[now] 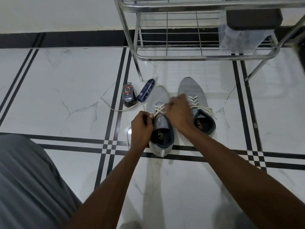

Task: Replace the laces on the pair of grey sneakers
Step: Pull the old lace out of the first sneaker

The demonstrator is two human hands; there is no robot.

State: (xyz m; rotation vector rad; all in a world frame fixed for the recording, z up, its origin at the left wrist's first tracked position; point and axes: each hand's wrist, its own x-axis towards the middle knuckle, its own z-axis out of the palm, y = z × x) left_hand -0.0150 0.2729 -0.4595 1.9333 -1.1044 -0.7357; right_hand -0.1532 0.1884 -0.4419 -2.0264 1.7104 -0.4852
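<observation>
Lacing on the left grey knit sneaker [159,103] is the step in hand, by my judgement. This shoe is my landmark: it stands on the white marble-patterned floor tile [66,83], toe pointing away from me, heel nearest me, its long axis running straight out from my body.

My left hand [142,128] is at the shoe's left flank beside the upper eyelets, fingers curled and pinching the cream flat lace [158,108]. My right hand [179,111] lies over the shoe's right flank, fingers curled down at the crossings; I judge it holds the other run of the same lace, though the contact itself is hidden under the knuckles. The lace's crossings lie between the two hands, across the shoe's axis. The left hand is nearer the next open eyelet.

A loose cream tail [115,108] trails left of the shoe across the tile.

Right of the landmark, just beside it, stands the second grey knit sneaker [196,103], already carrying cream lace, ends loose.

Left of the landmark's toe lie a dark blue spray can [146,90] on its side and a clear plastic packet [129,96] holding something dark; contents not identifiable.

Beyond the toe stands a chrome wire rack [166,55]; its lower shelf carries a dark box [253,17] over a clear plastic bag.
</observation>
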